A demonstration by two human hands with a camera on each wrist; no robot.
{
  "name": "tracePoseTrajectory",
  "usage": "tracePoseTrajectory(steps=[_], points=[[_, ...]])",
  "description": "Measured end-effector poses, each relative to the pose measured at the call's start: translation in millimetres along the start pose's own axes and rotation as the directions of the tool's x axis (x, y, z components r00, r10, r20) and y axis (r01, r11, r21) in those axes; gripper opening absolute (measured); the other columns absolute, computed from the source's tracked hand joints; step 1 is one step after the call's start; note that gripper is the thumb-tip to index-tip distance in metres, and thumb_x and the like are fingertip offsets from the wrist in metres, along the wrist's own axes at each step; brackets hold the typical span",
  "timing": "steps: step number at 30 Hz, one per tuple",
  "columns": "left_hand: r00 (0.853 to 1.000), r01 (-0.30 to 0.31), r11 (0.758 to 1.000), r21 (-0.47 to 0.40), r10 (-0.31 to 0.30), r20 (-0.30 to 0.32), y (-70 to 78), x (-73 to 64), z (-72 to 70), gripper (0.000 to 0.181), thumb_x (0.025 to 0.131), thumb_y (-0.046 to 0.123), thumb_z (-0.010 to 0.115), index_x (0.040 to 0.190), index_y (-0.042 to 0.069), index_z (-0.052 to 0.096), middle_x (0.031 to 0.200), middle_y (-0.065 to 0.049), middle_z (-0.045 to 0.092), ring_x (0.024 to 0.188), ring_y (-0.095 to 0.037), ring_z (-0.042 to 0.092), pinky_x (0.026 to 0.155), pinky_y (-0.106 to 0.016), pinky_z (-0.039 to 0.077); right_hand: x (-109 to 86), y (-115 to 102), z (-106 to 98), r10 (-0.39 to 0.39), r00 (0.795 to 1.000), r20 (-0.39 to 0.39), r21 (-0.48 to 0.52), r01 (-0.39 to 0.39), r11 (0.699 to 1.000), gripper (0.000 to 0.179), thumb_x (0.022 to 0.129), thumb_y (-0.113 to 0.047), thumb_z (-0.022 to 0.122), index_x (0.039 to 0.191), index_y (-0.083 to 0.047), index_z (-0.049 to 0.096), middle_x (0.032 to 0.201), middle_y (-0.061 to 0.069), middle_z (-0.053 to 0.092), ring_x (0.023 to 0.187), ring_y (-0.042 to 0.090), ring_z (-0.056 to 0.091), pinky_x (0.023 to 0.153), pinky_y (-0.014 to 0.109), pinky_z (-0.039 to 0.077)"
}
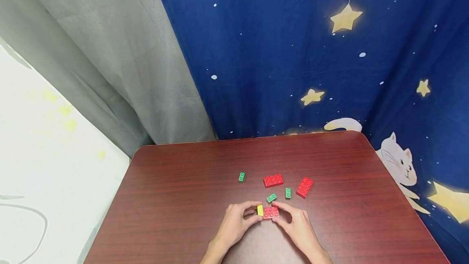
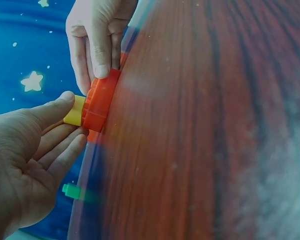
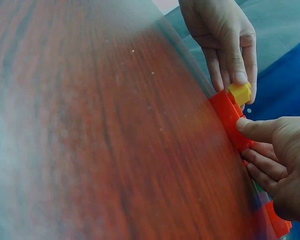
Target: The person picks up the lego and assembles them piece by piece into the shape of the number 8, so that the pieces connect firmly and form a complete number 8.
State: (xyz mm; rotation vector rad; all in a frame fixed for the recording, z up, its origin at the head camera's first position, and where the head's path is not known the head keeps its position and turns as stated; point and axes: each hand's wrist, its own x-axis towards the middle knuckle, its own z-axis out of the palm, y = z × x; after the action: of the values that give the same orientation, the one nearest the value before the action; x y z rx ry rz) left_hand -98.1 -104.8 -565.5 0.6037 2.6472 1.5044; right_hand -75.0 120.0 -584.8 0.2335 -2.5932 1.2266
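Note:
Near the front of the table, my left hand [image 1: 233, 222] pinches a small yellow toy brick [image 1: 260, 210] between thumb and fingers. That brick sits against the studded top of a red toy brick [image 1: 270, 213], at its left end. On the red brick's other end, my right hand [image 1: 297, 225] grips its long sides with thumb and fingertips. In the left wrist view, the yellow brick [image 2: 75, 112] stands out from the studs of the red brick [image 2: 101, 102]. The right wrist view shows the right thumb pressed on the red brick [image 3: 230, 120].
Just beyond the hands lie a green brick [image 1: 271, 198] and another green brick [image 1: 288, 193]. Farther back are a red brick [image 1: 273, 180], a tilted red brick [image 1: 304, 187] and a third green brick [image 1: 242, 177]. Curtains [image 1: 256, 72] hang behind the brown table [image 1: 165, 215].

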Motion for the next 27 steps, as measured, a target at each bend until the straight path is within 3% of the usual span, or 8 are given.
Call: tracePoseTrajectory(steps=[18,27], points=[[0.999,-0.037,0.998,-0.052,0.035,-0.034,-0.9,-2.9,4.1,0.032,0.088,0.013,0.088,0.118,0.008,0.078,0.114,-0.006,0.079,0.105,-0.015,0.075,0.088,-0.025,0.063,-0.2,0.6,0.6,0.033,0.999,0.013,0.001,-0.033,0.999,0.045,0.072,-0.011,0.097,0.114,-0.020,0.084,0.109,-0.003,0.081,0.108,0.018,0.074,0.094,0.045,0.062],[0.999,0.014,0.992,-0.123,-0.018,-0.034,-3.7,-2.8,9.0,0.033,0.087,0.011,0.088,0.118,0.005,0.078,0.116,-0.006,0.079,0.107,-0.018,0.075,0.090,-0.026,0.062,-0.2,1.4,1.1,0.016,1.000,-0.003,-0.009,-0.016,1.000,0.045,0.071,-0.012,0.098,0.113,-0.021,0.084,0.108,-0.004,0.081,0.107,0.017,0.075,0.093,0.044,0.062]])
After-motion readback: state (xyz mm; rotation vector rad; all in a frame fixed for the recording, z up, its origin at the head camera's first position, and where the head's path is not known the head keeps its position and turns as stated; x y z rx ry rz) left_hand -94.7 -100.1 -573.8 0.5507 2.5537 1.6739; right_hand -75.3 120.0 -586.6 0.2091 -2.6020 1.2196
